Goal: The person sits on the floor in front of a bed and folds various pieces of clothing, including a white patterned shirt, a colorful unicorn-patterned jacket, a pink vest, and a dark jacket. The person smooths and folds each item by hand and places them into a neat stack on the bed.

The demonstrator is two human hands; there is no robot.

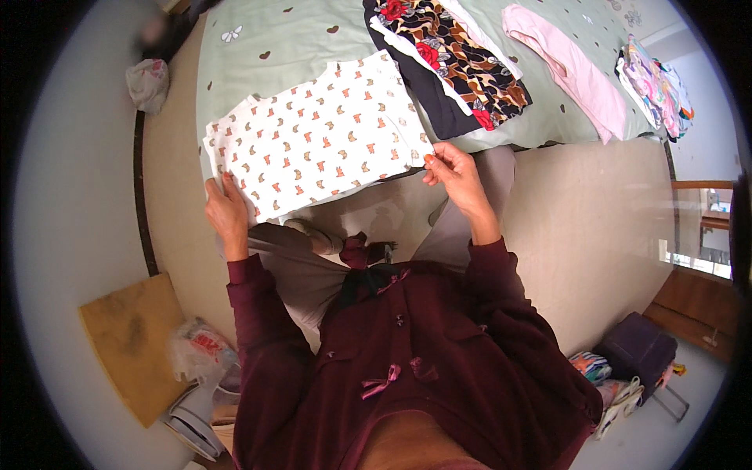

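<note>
A white garment (317, 135) printed with small orange and olive animal figures lies spread at the near edge of the bed, its lower part reaching past that edge. My left hand (228, 211) holds its left side, thumb on top and the other fingers mostly hidden underneath. At the garment's right corner, my right hand (461, 173) pinches the fabric between thumb and fingers. Just beyond that hand are folded dark clothes (449, 111), topped by a piece with red roses and a brown-black pattern (464, 53). Farther right lies a folded pink garment (573, 70).
The bed's pale green sheet (282, 29) bears hearts and bows. Folded colourful clothes (655, 88) sit at its right edge. A plastic bag (147, 85) is by the left wall. Behind me are a yellow board (135, 346), another plastic bag (202, 352) and a dark suitcase (634, 352).
</note>
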